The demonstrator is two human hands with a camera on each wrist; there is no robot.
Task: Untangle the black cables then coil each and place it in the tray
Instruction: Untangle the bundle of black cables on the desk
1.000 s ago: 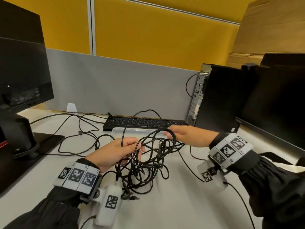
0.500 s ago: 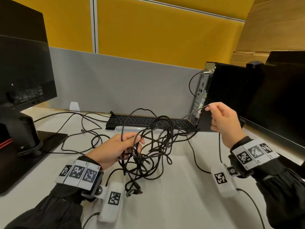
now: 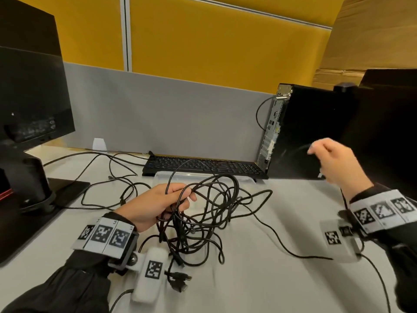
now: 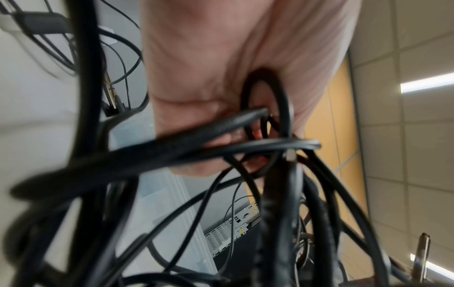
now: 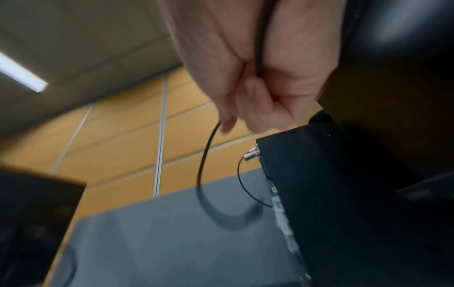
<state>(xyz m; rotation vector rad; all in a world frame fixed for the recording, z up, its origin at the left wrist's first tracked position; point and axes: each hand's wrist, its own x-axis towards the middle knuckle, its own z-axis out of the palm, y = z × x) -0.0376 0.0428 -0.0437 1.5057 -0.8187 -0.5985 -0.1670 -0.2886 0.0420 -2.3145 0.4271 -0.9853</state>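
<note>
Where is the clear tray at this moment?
In the head view, the clear tray sits on the desk at centre, just in front of the black keyboard and behind the cable tangle that the left hand grips.

No legible words, brands or numbers appear anywhere in these views. The only signs are black-and-white square code patterns printed on the grey wristbands (image 3: 105, 234) and on the white wrist-mounted camera housings (image 3: 150, 275); small characters beside the band patterns are too blurred to read.
</note>
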